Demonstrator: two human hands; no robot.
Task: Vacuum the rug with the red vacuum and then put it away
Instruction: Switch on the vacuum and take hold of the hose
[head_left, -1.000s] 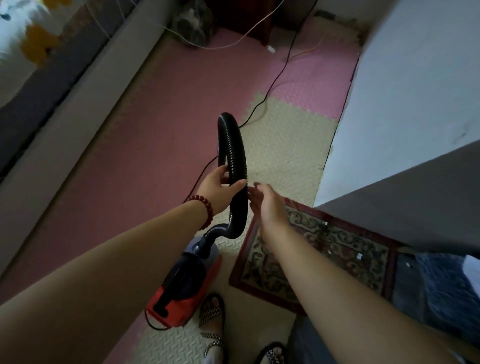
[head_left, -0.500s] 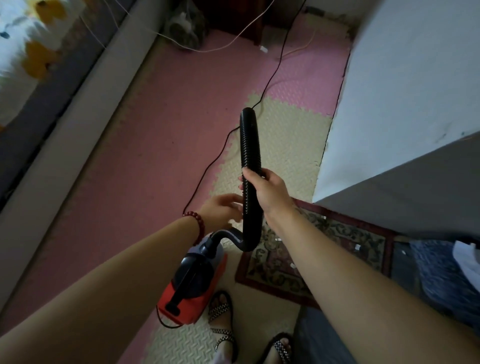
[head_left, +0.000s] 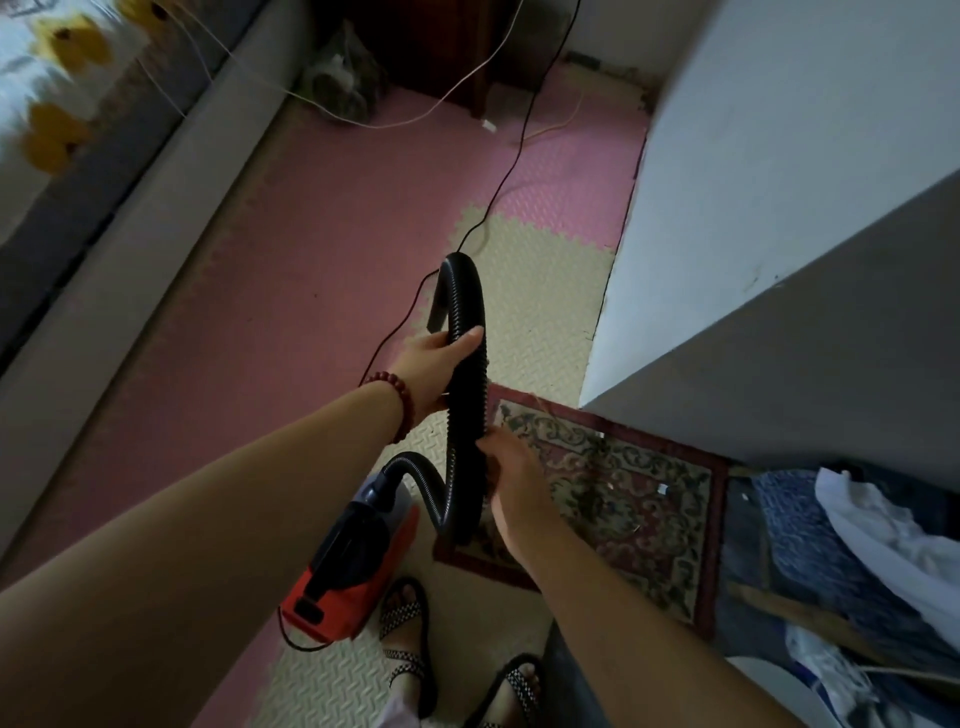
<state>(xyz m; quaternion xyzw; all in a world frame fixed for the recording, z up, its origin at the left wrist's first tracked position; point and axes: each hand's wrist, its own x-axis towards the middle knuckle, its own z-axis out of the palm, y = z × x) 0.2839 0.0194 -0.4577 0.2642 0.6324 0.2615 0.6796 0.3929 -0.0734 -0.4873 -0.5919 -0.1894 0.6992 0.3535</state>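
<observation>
The person holds the black hose (head_left: 467, 405) with both hands in the middle of the picture. The left hand (head_left: 431, 364) is wrapped around the hose high up, just under the round bend at the top. The right hand (head_left: 511, 480) grips it lower down, with fingers curled around the far side. Both hands are closed on the hose, not open.

The hose loops down to the red vacuum (head_left: 353, 571). The vacuum sits on the floor low in the picture, just left of the middle, near the person's sandals. The rug (head_left: 623, 499) lies to the right of it, against a big grey block. Small pale bits lie on the rug, so it looks not yet cleaned.

The hose looks bendy and light, with little ridges all along it. The ridges should keep it from slipping in the hands. It will flop and twist if held in just one spot, so two hands is a good way. The open end hangs just past the top bend, so a hold near there would aim it best.

The vacuum body looks small but heavier than the hose. Pulling hard on the hose may tip it over. It looks safer to lift it by its dark top part. A thin black cord (head_left: 519, 153) runs toward the top of the picture and could catch a foot.
</observation>
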